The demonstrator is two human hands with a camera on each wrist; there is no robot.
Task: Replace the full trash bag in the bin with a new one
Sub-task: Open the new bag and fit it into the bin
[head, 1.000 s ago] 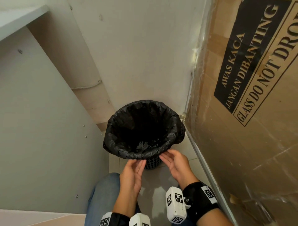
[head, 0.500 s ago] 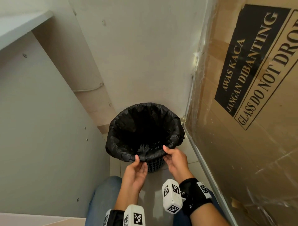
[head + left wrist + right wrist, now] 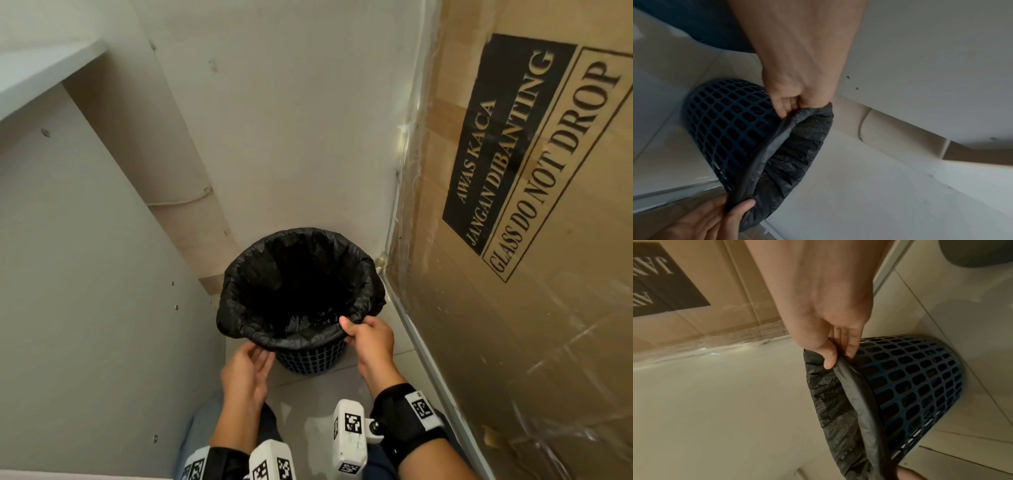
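Since a moment ago, both hands have been closed on the trash bag (image 3: 298, 284) hem: left hand (image 3: 247, 371) and right hand (image 3: 368, 341) pinching it at the bin (image 3: 311, 356) rim; peeling upward is judged next.

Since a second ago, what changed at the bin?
Both hands moved forward from open to pinching the black plastic bag edge: left hand near-left, right hand near-right. The blue lattice bin and the printed cardboard box stayed put.
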